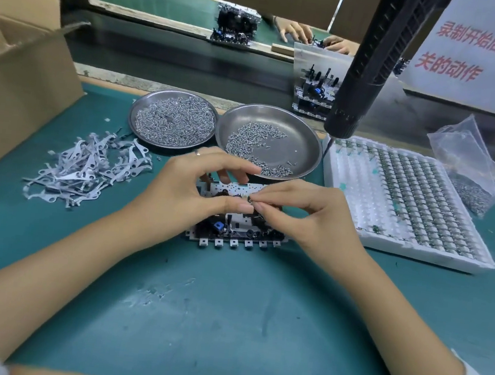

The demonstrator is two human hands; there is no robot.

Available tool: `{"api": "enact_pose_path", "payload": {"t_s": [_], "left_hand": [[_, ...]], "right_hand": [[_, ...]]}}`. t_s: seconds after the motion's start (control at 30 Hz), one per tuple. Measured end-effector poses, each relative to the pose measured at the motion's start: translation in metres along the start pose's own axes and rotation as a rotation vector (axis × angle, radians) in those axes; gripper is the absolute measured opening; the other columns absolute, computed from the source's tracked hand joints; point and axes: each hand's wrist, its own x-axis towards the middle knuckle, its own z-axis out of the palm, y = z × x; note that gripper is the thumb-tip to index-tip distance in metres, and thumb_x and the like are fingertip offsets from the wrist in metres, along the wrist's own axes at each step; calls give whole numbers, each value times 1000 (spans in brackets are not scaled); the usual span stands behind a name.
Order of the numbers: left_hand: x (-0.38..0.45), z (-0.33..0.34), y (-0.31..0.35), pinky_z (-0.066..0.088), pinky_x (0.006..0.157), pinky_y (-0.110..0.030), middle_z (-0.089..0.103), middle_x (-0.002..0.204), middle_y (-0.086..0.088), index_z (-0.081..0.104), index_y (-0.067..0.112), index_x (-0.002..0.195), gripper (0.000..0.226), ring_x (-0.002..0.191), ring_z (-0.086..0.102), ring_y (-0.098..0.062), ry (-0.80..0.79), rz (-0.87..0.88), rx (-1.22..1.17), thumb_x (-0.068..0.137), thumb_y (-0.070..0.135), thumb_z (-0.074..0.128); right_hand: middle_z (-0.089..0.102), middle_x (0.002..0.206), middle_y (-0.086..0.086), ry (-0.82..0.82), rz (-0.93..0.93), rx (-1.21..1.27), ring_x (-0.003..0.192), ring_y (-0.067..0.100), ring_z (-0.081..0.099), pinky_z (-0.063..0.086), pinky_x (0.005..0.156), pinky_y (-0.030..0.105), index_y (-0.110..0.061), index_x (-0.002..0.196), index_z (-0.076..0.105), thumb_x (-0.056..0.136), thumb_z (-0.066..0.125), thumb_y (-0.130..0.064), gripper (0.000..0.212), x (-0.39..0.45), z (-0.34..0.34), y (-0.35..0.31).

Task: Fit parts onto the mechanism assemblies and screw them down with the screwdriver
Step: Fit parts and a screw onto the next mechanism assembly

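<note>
I see my right grip (305, 212) pinching a tiny part (250, 199) between thumb and forefinger, its other fingers loosely curled, right above the mechanism assembly (236, 217) lying flat on the green counter (226, 308). My left grip (197, 187) meets it fingertip to fingertip, thumb pressed near the same part and fingers arched over the assembly's far edge. The hanging screwdriver (374, 63) is beyond my right grip, untouched, with two screw dishes (270, 142) just past both grips.
</note>
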Motion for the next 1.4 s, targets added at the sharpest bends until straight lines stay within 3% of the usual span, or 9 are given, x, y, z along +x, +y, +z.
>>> {"api": "enact_pose_path", "payload": {"t_s": [0.17, 0.37, 0.6, 0.8, 1.2, 1.4], "left_hand": [[-7, -6, -8, 45, 76, -13, 69, 89, 13, 69, 32, 100, 29, 81, 61, -1, 44, -79, -159, 72, 31, 75], [-14, -2, -14, 48, 75, -19, 71, 87, 17, 70, 36, 90, 12, 78, 62, 0, 142, -156, -144, 81, 33, 63], [-16, 2, -11, 48, 73, -25, 69, 84, 11, 70, 31, 89, 12, 76, 61, -1, 125, -131, -94, 84, 34, 60], [-18, 2, -6, 47, 74, -33, 68, 80, 1, 71, 25, 89, 19, 78, 61, -15, 110, -99, -50, 85, 38, 58], [-18, 2, -3, 46, 75, -32, 68, 80, -5, 73, 14, 91, 24, 79, 61, -16, 109, -81, -13, 87, 33, 58], [-18, 2, -2, 46, 75, -32, 68, 80, -6, 73, 16, 89, 16, 79, 61, -16, 105, -79, -15, 88, 28, 62]], "right_hand": [[72, 87, -4, -69, -96, -198, 86, 16, 61, 49, 79, 28, -13, 89, 78, 75, 78, -3, 17, -2, 5, 3], [73, 86, 0, -123, -242, -359, 80, 22, 57, 49, 75, 31, -10, 87, 79, 75, 78, -4, 13, -3, 10, 6], [73, 85, 1, -92, -302, -397, 77, 25, 60, 50, 75, 34, -10, 81, 79, 71, 79, -4, 11, -4, 12, 6], [72, 83, 1, -69, -335, -407, 75, 26, 61, 50, 74, 40, -10, 77, 78, 71, 78, -5, 8, -4, 13, 8], [71, 83, 0, -66, -328, -413, 75, 23, 61, 49, 74, 38, -10, 77, 77, 72, 77, -6, 6, -5, 14, 7], [71, 84, 1, -78, -322, -415, 75, 25, 61, 50, 73, 39, -10, 78, 78, 72, 76, -6, 7, -5, 15, 8]]}}
